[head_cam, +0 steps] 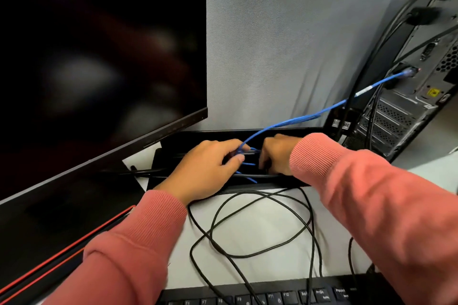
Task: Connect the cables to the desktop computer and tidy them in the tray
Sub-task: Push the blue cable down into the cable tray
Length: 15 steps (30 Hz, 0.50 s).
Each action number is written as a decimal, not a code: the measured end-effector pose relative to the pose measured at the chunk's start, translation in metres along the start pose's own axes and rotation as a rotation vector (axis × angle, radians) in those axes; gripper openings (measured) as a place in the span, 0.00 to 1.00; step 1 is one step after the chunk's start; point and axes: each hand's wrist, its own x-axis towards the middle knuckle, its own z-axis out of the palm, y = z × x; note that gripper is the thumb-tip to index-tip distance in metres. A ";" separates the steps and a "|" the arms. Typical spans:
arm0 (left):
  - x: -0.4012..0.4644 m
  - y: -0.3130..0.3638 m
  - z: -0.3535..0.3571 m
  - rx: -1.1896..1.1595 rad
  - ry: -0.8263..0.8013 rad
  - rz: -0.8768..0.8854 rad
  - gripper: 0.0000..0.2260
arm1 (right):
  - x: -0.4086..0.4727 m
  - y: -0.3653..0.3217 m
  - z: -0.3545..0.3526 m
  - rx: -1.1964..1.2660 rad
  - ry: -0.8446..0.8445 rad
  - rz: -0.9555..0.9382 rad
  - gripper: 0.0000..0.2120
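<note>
Blue cable [292,122] runs from a port on the tower's [406,96] rear panel, down and left into the black tray [173,142] at the back of the worktop [260,225]. Both hands are in the tray. Left hand [205,168]: fingers curled, thumb and forefinger pinching the blue cable where it bunches in loops. Right hand [277,153]: fingers bent down into the tray, tips hidden, so cannot tell what they hold; it sits just beside the blue loops. Pink sleeves on both arms. Black cables [250,225] lie in loose loops on the worktop in front of the tray, some trailing over the keyboard [277,296]. More black cables hang from the tower's rear. Dark monitor [99,57] stands left.
</note>
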 end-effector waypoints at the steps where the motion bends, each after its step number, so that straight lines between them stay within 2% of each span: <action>1: -0.001 0.000 0.001 0.042 -0.025 -0.011 0.12 | 0.000 0.000 0.004 -0.037 -0.044 0.006 0.15; 5: -0.002 0.000 -0.001 0.101 -0.152 -0.052 0.23 | 0.006 -0.003 0.017 -0.108 -0.195 0.078 0.15; 7: -0.002 0.000 -0.003 0.074 -0.166 -0.031 0.22 | 0.009 -0.001 0.020 -0.098 -0.261 0.104 0.15; 9: -0.002 0.000 -0.003 0.044 -0.152 0.003 0.19 | 0.008 0.001 0.019 -0.066 -0.257 0.120 0.15; 12: 0.001 -0.001 0.000 0.075 -0.086 -0.006 0.10 | -0.001 0.000 0.013 0.005 -0.117 0.089 0.15; 15: 0.005 0.003 0.003 0.146 -0.069 -0.069 0.21 | -0.016 0.002 0.014 0.214 0.167 0.090 0.09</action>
